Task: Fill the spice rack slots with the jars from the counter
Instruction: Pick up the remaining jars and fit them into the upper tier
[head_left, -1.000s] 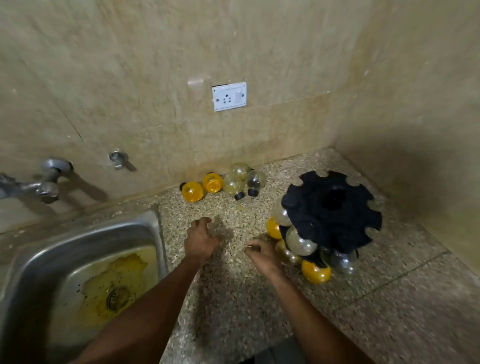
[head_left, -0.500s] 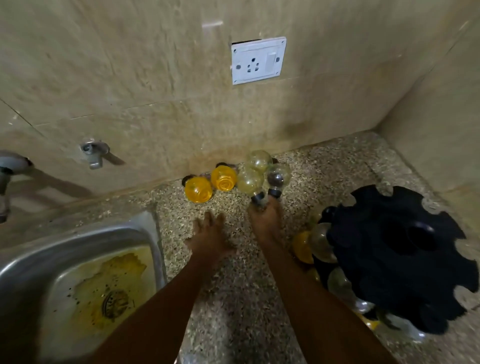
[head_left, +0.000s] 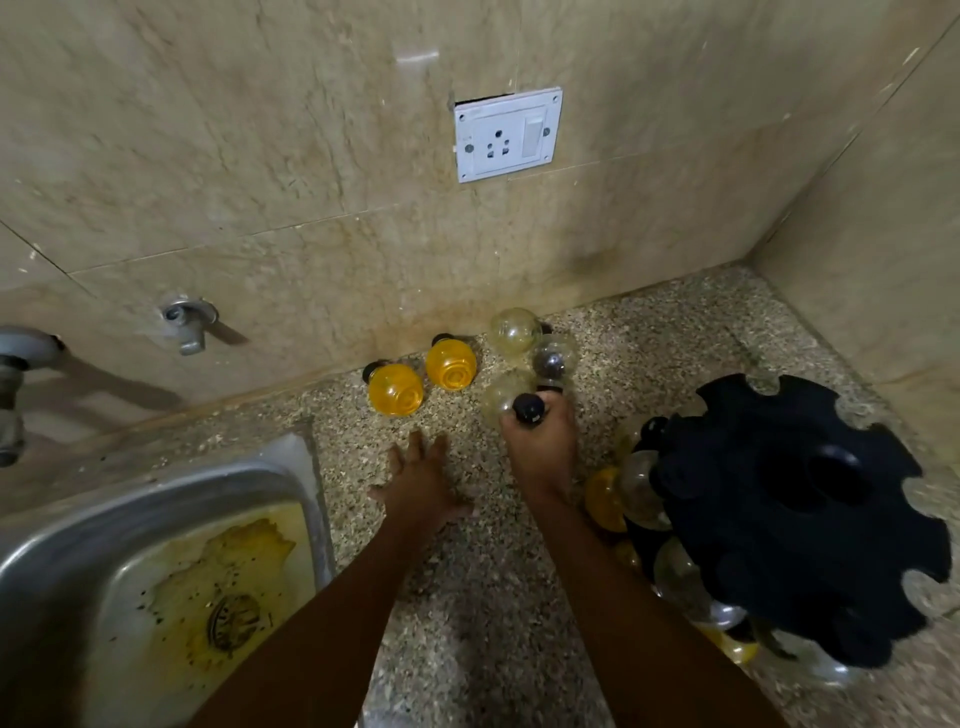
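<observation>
Clear jar (head_left: 506, 397) lies among the loose jars by the wall, right hand (head_left: 540, 441) pinching it at the black cap (head_left: 529, 408), it seems; left hand (head_left: 421, 480) flat and slack on counter (head_left: 467, 597); lift clear of neighbours, then carry to a free slot on rack (head_left: 795, 514).

Left hand (head_left: 422, 486) flat with fingers spread; right hand (head_left: 543, 441) curled in a grip.

A home kitchen: a speckled granite tabletop (head_left: 467, 623) with a stained steel sink (head_left: 47, 545) sunk in at the left, wall taps (head_left: 188, 321), beige marble walls (head_left: 260, 156) and a switched socket (head_left: 506, 134).
</observation>
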